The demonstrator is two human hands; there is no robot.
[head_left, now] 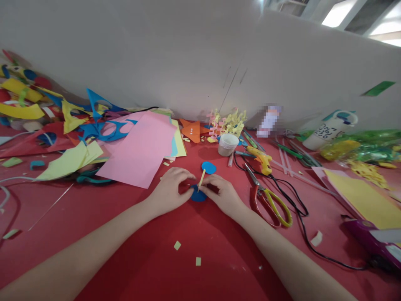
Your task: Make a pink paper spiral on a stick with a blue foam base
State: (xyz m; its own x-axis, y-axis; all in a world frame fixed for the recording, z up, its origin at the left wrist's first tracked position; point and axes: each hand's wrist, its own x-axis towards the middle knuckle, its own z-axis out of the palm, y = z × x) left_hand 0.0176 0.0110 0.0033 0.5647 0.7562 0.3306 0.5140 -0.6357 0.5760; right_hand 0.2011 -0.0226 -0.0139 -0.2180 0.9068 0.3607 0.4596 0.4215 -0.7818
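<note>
Both my hands meet at the middle of the red table [194, 251]. My left hand [171, 190] curls its fingers onto the left edge of a blue paper circle [198, 195] lying on the table. On the circle's right side my right hand [221, 193] pinches it, together with a thin yellow paper strip [201, 179] that sticks up and away from the circle. A second blue paper circle [208, 167] lies loose just beyond my fingers.
Red and yellow scissors [269, 200] and a yellow glue gun [262, 159] with a black cord lie to the right. A white cup [228, 144] stands behind. Pink paper [140, 150] and coloured scraps pile at left, yellow sheets [363, 196] at right. A white wall runs behind.
</note>
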